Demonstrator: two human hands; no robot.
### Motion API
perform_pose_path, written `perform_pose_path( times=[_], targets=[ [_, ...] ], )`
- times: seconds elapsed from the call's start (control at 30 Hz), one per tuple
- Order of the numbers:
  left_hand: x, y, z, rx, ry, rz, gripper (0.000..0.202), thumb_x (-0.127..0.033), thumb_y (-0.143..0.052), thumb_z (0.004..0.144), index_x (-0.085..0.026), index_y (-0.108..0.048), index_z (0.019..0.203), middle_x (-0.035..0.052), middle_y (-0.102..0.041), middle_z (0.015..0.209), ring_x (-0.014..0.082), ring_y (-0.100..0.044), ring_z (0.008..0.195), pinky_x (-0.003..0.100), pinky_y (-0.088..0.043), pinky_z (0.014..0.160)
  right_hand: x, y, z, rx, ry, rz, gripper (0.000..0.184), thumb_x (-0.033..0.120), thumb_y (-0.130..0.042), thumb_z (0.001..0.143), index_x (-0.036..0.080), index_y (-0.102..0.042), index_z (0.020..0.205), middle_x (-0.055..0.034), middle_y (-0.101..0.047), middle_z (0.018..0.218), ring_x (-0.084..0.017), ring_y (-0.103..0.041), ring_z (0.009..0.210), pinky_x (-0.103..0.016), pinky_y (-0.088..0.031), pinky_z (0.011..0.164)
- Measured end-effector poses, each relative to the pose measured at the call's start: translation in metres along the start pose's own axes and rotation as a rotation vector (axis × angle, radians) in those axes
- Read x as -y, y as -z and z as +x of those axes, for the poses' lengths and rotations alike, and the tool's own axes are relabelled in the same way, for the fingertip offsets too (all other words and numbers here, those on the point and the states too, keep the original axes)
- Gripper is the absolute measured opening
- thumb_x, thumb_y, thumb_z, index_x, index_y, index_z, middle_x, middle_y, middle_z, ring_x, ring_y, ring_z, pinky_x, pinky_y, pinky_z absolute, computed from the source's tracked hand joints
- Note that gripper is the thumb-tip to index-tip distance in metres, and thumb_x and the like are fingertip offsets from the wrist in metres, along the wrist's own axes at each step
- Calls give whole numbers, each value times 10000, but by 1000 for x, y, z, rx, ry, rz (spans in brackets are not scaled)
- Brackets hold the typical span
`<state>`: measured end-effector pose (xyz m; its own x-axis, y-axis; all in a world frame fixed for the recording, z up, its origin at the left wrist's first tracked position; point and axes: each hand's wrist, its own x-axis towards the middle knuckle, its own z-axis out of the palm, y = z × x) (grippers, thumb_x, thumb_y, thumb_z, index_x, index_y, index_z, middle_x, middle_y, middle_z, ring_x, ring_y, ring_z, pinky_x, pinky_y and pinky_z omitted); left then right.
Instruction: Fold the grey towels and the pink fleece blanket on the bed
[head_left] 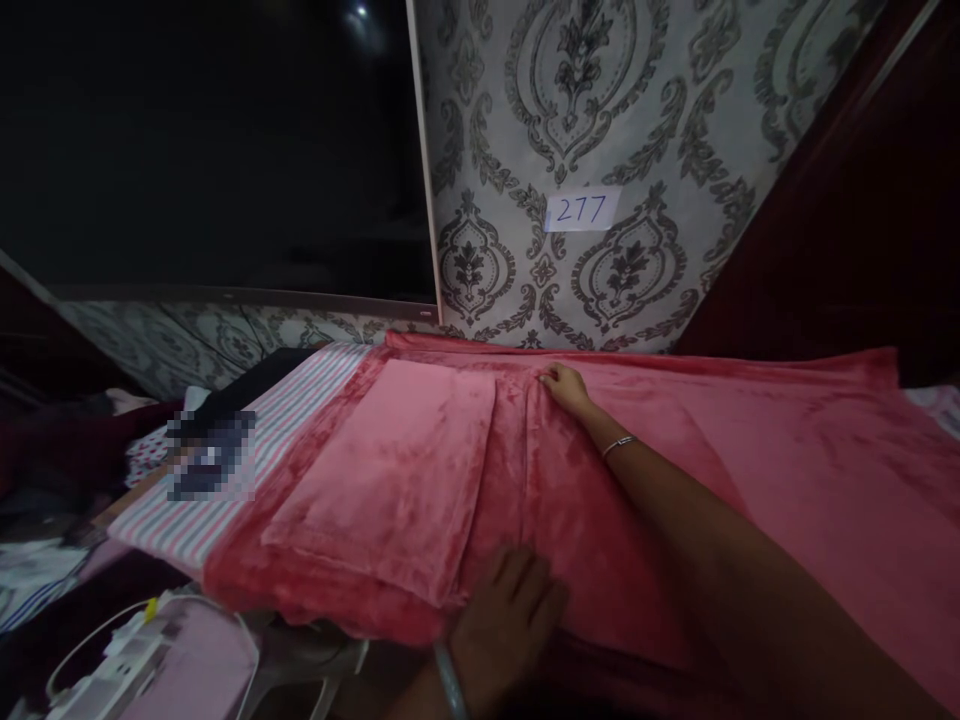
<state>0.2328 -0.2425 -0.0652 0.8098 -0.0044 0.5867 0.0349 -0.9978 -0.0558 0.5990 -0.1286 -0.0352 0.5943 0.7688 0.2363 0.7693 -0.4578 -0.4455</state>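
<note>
A red and pink plush blanket is spread over a table-like surface. On its left part lies a flat rectangular pink piece, plush like the blanket, with a darker edge. Near the wall, my right hand pinches the far end of a fold line in the blanket; a bracelet circles that wrist. My left hand, somewhat blurred, has its fingers curled on the near end of the same fold line. A band is on the left wrist. The left fingertips are partly hidden.
Striped cloth borders the blanket on the left, with a pixelated dark item on it. A large dark screen stands behind. A paper marked 277 is on the patterned wall. A white device with cables sits at lower left.
</note>
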Motion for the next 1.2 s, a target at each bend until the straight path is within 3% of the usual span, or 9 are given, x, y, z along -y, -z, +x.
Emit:
perform_pose_path(
  times=[0.1,0.3,0.4,0.5,0.7,0.83,0.97,1.07,1.2],
  targets=[
    [1,-5,-4,-75,3,-27,277,-203,-480,997,-179,-646,1217,85,-706,1202,232,-581,1224,456,-360,1162,4,-2,0,-9,-2,-19,239,267,-473,952,155,-678,1001,-77,-714,982,-180,-616,873,-252,-419,729],
    [5,-7,-11,-49,43,-55,278,-207,-464,1000,-172,-633,1217,80,-706,1211,220,-583,1204,394,-441,1079,13,-9,-8,47,-41,-87,290,265,-487,956,157,-698,1123,-138,-712,1132,-229,-629,1050,-310,-454,881],
    [7,3,-10,10,46,-101,316,-205,-472,987,-180,-613,1269,82,-681,1284,238,-569,1237,407,-457,1076,18,-5,-17,33,-22,-120,459,303,-474,976,167,-553,1406,-161,-569,1422,-275,-491,1321,-438,-372,1079],
    [9,6,-11,44,50,-135,326,-195,-488,973,-188,-610,1276,83,-671,1309,237,-571,1248,408,-469,1077,25,-9,-35,57,58,-202,577,404,-426,1007,154,-410,1527,-165,-371,1589,-307,-302,1468,-541,-254,1162],
    [3,0,-17,71,89,-169,376,-159,-513,952,-198,-577,1321,90,-661,1331,233,-572,1278,417,-466,1107,33,-24,-61,89,168,-341,593,408,-339,1026,76,-403,1512,-192,-382,1576,-305,-320,1456,-533,-274,1163],
    [5,26,-17,145,127,-306,620,-276,-558,934,-184,-370,1518,132,-497,1519,251,-452,1418,435,-440,1148,39,-14,-61,136,112,-306,583,379,-331,1024,88,-388,1526,-194,-367,1584,-305,-320,1464,-532,-300,1156],
    [60,70,-21,40,273,-257,666,-314,-508,973,-221,-254,1582,134,-379,1600,254,-350,1487,457,-369,1197,65,0,-83,168,73,-236,619,436,-309,1035,156,-317,1587,-168,-264,1637,-336,-221,1509,-582,-285,1158],
    [141,98,-28,27,540,-158,574,-325,-478,957,-159,-407,1502,159,-444,1555,287,-408,1450,489,-342,1203,95,0,-119,162,279,-184,628,485,-347,1027,257,-284,1609,-107,-167,1674,-338,-121,1535,-613,-222,1178],
    [239,113,-33,184,1019,-133,633,-400,-595,810,-63,-554,1345,224,-546,1443,363,-466,1390,451,-339,1181,123,-16,-163,237,522,-135,669,536,-387,1012,269,-273,1615,-95,-140,1679,-316,-59,1545,-595,-149,1208]
  ],
)
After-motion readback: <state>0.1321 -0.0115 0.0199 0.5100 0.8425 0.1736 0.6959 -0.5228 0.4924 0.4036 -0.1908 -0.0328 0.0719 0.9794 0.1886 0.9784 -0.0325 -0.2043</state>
